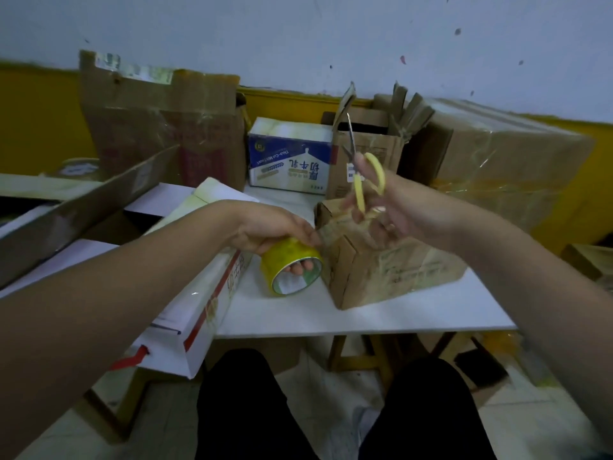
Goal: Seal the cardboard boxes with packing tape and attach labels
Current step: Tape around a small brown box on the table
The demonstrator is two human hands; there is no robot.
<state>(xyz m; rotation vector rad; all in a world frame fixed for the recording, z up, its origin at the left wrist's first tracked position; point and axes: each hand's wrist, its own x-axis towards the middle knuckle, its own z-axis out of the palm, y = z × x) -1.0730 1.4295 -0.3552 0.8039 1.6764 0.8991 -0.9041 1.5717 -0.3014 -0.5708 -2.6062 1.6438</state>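
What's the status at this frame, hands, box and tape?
Left hand grips tape roll, fingers through core. Right hand holds yellow scissors, blades up. Small cardboard box between them on white table. Nothing blocking.

Bare forearms, no sleeves in view; black trousers (252, 403) on both legs.

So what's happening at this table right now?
A person is taping a small cardboard box on a white table. The left hand grips a yellow tape roll right beside the box, fingers through its core. The right hand holds yellow-handled scissors above the box, blades up and slightly apart. More boxes are piled behind. No label is visible on the small box from here.
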